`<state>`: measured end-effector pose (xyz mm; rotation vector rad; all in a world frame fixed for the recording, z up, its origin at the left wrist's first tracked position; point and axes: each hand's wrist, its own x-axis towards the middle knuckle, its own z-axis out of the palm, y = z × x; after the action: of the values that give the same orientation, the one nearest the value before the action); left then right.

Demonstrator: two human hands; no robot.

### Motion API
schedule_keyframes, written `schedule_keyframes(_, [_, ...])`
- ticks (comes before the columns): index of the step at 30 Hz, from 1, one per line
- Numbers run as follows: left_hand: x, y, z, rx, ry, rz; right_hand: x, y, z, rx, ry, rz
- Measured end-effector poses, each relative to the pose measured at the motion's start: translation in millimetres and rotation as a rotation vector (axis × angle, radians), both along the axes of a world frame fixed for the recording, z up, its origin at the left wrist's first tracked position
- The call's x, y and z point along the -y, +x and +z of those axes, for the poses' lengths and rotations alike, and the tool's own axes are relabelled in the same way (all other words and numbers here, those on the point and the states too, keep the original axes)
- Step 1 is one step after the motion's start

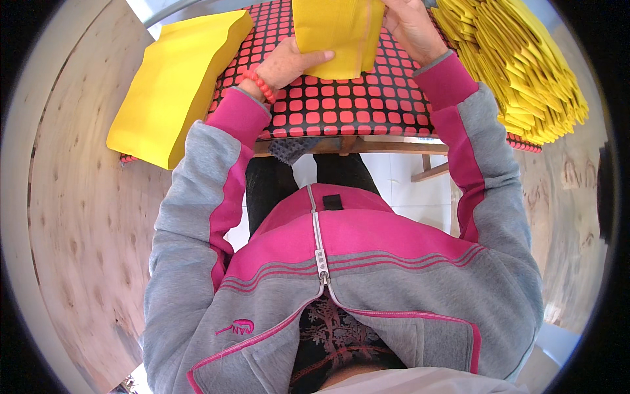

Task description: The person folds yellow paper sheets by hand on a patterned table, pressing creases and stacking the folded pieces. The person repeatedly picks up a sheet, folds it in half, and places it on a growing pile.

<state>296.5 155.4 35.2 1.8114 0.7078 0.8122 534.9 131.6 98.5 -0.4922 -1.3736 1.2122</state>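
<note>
A piece of folded yellow paper (pixel 338 39) is held up over the table, its lower end pointing toward me and a thin pale line running down its right part. My left hand (pixel 289 64), with a red bead bracelet at the wrist, grips its left edge, thumb lying flat across the front. At the paper's upper right edge my right hand (pixel 412 27) has its fingers closed on it; the fingertips are partly cut off by the top of the view. The paper's upper end lies outside the picture.
A neat stack of flat yellow paper (pixel 174 82) lies on the table's left side. Many folded yellow pieces (pixel 518 65) are heaped at the right. A red-and-black checked cloth (pixel 354 108) covers the table. Wooden boards (pixel 92 217) stand at the left; below is a wooden bar (pixel 430 173).
</note>
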Motion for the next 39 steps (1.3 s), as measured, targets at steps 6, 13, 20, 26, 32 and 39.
schedule_keyframes(6, [1, -2, 4, 0.142, -0.23, -0.07, -15, 6, -10, 0.065, -0.058, -0.128])
schedule_keyframes(13, [28, -26, 1, 0.08, -0.743, -0.066, -22, 7, -68, 0.102, -0.638, -0.014])
schedule_keyframes(20, [38, -49, 6, -0.277, -0.417, 0.169, -2, 24, -68, 0.285, -0.71, 0.094])
schedule_keyframes(26, [64, -60, 27, -0.958, 0.277, 0.371, 10, 59, -49, 0.745, -0.626, -0.042])
schedule_keyframes(32, [58, -48, 7, -0.692, 0.837, 0.457, -33, 44, -64, 0.851, 0.17, -0.327])
schedule_keyframes(39, [81, -17, -30, -0.73, 0.816, 0.276, -53, -29, -86, 0.997, 0.86, -0.278])
